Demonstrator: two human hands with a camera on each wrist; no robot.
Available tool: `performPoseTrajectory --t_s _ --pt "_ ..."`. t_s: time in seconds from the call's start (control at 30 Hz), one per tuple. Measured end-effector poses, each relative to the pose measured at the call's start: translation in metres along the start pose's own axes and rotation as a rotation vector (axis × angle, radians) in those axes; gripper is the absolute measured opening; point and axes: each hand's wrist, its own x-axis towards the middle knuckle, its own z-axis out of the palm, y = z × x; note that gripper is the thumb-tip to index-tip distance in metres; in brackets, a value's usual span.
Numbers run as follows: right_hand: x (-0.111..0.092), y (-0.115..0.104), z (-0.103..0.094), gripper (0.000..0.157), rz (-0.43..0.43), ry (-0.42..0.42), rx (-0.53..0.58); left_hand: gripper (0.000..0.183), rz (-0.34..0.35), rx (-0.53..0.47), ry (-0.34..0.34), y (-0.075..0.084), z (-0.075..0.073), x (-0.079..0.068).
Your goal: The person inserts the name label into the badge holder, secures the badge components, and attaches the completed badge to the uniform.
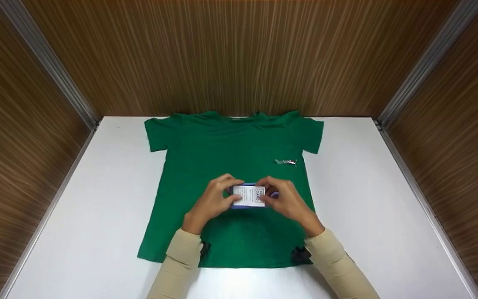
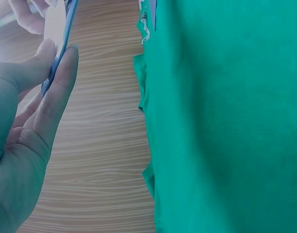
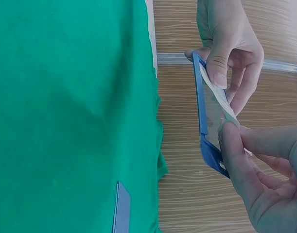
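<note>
Above the shirt, my left hand (image 1: pixel 213 200) pinches one end of a blue-framed card holder (image 3: pixel 201 109) together with a white ID card (image 1: pixel 246 194). Thumb and fingers of my right hand (image 1: pixel 287 202) pinch the card's other end. In the right wrist view the card bows away from the holder's frame at the middle. The card's printed face points up at the head camera. Beneath both hands a green T-shirt (image 1: pixel 230 153) is spread flat, neckline at the far side. A small metallic clip (image 1: pixel 286 162) rests on its right chest.
A flat blue-grey piece (image 3: pixel 121 208) lies on the shirt, mostly hidden by my right hand in the head view. The white table (image 1: pixel 359 174) extends on both sides of the shirt. Wood-grain panels (image 1: pixel 239 58) with metal edges enclose the back and sides.
</note>
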Motion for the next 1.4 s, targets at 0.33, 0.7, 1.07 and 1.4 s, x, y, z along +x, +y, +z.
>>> performPoseTrajectory --t_s 0.33,0.7,1.07,1.4 --pt "-0.001 0.001 0.002 0.025 -0.008 -0.005 0.006 0.033 0.003 -0.003 0.001 0.0 0.0 -0.001" --pt "0.0 0.001 0.0 0.026 0.005 0.0 0.007 0.03 0.013 0.017 0.001 -0.002 -0.001 -0.001" --pt "0.0 0.004 -0.006 0.029 0.013 0.027 0.036 0.03 -0.013 0.007 0.026 -0.003 -0.006 -0.002" --pt "0.0 0.005 -0.013 0.027 0.027 0.042 0.007 0.031 -0.035 0.023 0.035 -0.005 -0.008 -0.002"
